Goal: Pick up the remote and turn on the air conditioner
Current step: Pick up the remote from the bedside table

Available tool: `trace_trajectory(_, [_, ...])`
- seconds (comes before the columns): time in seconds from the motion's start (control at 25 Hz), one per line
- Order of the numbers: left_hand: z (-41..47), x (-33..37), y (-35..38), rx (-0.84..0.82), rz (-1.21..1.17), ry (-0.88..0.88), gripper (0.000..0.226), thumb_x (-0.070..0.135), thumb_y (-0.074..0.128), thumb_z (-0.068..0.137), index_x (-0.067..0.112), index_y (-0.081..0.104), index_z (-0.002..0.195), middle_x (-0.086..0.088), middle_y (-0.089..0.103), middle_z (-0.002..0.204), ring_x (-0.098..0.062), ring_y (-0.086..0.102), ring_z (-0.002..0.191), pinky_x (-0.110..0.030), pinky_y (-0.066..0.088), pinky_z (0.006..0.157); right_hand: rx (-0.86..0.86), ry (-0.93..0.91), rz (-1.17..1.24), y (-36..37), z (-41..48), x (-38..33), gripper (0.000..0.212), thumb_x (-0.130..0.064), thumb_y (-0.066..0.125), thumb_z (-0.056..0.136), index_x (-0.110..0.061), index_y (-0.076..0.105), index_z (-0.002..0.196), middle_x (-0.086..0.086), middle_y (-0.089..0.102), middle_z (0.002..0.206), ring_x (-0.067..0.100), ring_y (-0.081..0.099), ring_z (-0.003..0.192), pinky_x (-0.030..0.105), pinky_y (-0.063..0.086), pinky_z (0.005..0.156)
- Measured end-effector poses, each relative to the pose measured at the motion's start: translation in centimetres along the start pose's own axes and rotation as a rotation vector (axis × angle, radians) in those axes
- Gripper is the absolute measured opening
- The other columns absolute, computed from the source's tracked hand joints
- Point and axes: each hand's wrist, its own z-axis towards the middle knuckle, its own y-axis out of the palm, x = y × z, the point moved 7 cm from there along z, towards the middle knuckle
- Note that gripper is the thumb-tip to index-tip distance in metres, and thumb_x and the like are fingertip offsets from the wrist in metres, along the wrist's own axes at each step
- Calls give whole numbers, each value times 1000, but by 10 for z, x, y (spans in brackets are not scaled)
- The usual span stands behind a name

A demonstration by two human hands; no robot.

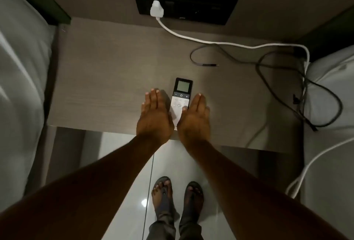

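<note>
The remote (181, 98) lies flat on the bedside table (107, 78) near its front edge, its dark end with the small grey screen pointing away from me and its white button end toward me. My left hand (154, 117) is flat just left of it, fingers straight and together. My right hand (194, 119) is just right of it, fingers extended, thumb resting over the remote's lower white part. Neither hand grips it. No air conditioner is in view.
A white plug (157, 9) sits in a black wall socket panel (184, 3); its white cable (239, 44) and dark cables (277, 86) trail across the table's right side. Beds flank the table left (21, 78) and right (333, 86). My sandalled feet stand on glossy tiles (124, 178).
</note>
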Motion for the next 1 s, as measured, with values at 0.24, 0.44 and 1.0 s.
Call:
trace_trajectory(0.24, [23,-2,8,195,-372,-87,13,13,52,95,10,63,100,-6,60,91,-19,56,85,-17,39,73,31,253,305,7,27,6,51,-26,56,97,-6,37,141,17,48,136,32,55,117,33,49,87])
trace_trajectory(0.44, [30,-2,10,184,-478,-178,23,10,50,95,13,59,74,1,52,62,-16,51,62,-23,40,63,5,293,319,3,33,10,40,-39,51,99,-1,58,112,11,63,95,24,63,90,23,39,68])
trace_trajectory(1.0, [-13,115,-158,121,-313,197,23,28,46,97,22,62,112,4,62,103,-11,57,89,-22,43,82,-50,357,798,-173,22,-43,32,-44,59,92,-15,71,88,5,74,82,22,69,68,24,48,56])
